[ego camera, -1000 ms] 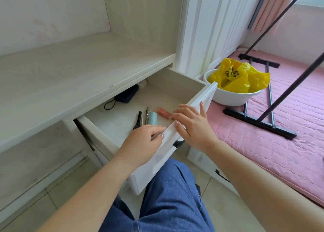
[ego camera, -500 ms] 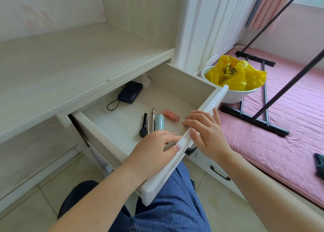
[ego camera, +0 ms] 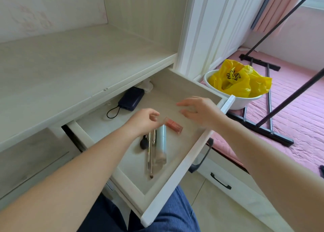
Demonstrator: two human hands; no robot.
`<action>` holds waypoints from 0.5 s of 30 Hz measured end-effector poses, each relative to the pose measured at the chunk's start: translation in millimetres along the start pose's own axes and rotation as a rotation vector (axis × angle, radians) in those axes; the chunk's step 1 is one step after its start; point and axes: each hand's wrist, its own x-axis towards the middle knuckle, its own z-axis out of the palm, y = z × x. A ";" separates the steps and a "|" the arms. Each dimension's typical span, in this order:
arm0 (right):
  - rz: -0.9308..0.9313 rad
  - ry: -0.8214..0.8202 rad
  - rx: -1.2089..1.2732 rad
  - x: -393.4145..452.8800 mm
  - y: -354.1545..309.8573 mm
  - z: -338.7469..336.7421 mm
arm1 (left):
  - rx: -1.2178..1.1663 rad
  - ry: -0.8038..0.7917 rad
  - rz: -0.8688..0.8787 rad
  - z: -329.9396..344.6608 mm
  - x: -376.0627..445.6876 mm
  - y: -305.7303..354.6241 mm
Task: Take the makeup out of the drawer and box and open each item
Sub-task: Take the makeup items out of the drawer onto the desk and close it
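The white drawer (ego camera: 177,177) stands pulled far out over my lap. Inside lie a pink lip gloss (ego camera: 174,125), a pale blue tube with a clear cap (ego camera: 161,144), thin silver-handled brushes (ego camera: 150,153) and a black brush (ego camera: 144,143), side by side. My left hand (ego camera: 142,122) hovers over the tops of these items, fingers curled, holding nothing that I can see. My right hand (ego camera: 199,110) floats open above the drawer's right half, fingers spread, touching nothing.
A dark blue power bank (ego camera: 131,101) with a looped cord lies at the drawer's back, beside a crumpled white thing (ego camera: 146,85). The desk top (ego camera: 70,70) runs above. A white basin (ego camera: 245,103) holding a yellow bag (ego camera: 236,79) sits right, near a black rack (ego camera: 268,126) on pink bedding.
The drawer has slid further out. Both hands have left its front edge and moved in over the contents, the left one down toward the makeup.
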 end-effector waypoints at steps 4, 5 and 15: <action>0.082 -0.355 -0.244 51.6 6.6 21.0 | 0.201 -0.101 -0.116 18.7 27.5 -8.6; 0.104 -0.415 -0.294 60.8 10.7 28.4 | 0.261 -0.120 -0.125 25.3 31.5 -10.0; 0.345 -0.747 -0.434 86.1 21.1 55.8 | 0.408 -0.122 -0.179 54.5 48.2 -20.1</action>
